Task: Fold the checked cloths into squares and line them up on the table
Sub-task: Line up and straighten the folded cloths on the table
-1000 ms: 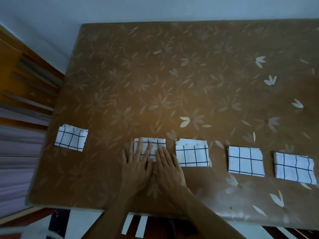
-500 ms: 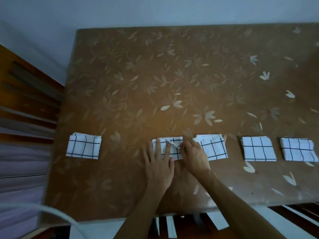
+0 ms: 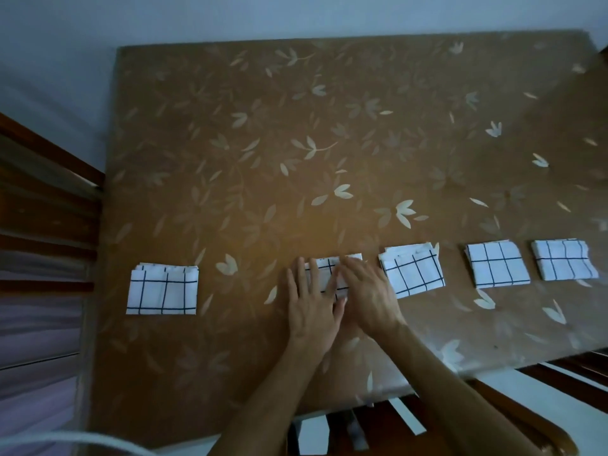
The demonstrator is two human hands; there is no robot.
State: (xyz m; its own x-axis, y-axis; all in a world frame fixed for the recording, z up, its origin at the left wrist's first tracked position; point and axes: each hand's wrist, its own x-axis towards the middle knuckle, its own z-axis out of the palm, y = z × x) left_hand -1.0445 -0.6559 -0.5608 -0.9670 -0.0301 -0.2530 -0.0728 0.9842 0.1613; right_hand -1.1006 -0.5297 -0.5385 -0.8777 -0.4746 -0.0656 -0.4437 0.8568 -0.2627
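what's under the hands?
A folded checked cloth on the table; left hand and right hand rest on it. Its near edge and most of its grid are covered.

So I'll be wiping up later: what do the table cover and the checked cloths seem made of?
Table cover: probably vinyl or oilcloth, glossy brown with printed leaves; light glares off it near the front edge. Checked cloths: thin woven fabric, perhaps cotton, matte; they hold layered folds.

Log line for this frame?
phase: pressing cloth flat | left hand: on cloth | right hand: on cloth | other folded cloths: four, in row
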